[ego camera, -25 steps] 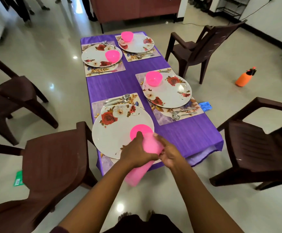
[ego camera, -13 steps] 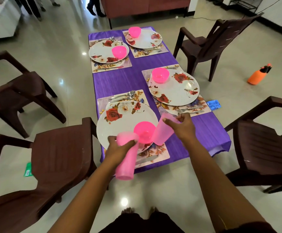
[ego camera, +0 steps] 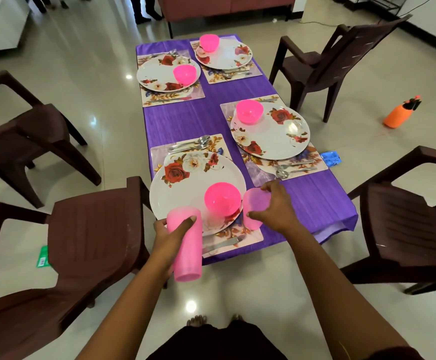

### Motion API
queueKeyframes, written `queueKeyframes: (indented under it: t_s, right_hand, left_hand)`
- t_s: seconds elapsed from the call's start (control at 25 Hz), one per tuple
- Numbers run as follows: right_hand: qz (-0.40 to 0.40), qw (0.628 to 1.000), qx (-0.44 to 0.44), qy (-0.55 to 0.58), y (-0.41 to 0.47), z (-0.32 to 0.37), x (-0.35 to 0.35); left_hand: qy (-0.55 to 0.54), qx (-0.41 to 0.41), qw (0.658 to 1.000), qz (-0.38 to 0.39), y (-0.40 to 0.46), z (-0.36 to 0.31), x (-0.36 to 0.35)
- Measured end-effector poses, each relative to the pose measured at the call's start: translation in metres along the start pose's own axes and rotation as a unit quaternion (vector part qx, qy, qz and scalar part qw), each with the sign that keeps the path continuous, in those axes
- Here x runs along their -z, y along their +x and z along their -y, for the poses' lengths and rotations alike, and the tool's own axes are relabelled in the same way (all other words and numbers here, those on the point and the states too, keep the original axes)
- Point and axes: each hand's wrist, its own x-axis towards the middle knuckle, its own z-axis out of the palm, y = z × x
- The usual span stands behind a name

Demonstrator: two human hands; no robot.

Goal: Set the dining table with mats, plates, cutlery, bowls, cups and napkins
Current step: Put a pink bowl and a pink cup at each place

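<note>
Now the right hand [ego camera: 276,209] curls its fingers round a single pink cup [ego camera: 254,207], down beside the near plate [ego camera: 185,188] and touching its pink bowl [ego camera: 222,198]. Left hand [ego camera: 168,237] grips the stack of cups [ego camera: 187,245], off the surface's [ego camera: 302,198] edge. Brown chairs flank both sides.

This looks like a dining room in a home. A low desk [ego camera: 302,203] with a purple cloth [ego camera: 185,120] has flowery plates [ego camera: 284,141] and pink bowls [ego camera: 249,111] on it, and brown plastic chairs [ego camera: 87,229] stand around it on a shiny tile floor [ego camera: 94,61]. A sofa [ego camera: 227,6] sits at the far end.
</note>
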Motion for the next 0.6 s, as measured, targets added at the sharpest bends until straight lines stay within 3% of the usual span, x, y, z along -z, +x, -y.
queueKeyframes:
  t_s: [0.28,0.6]
  right_hand:
    - [0.087,0.993,-0.01,-0.081,-0.003,0.005,0.005]
    - [0.128,0.983,0.015,-0.133,-0.003,0.012,0.007]
  left_hand:
    - [0.001,0.018,1.0,0.009,-0.003,0.013,0.004]
    - [-0.016,0.025,0.999,0.02,-0.009,0.019,0.002]
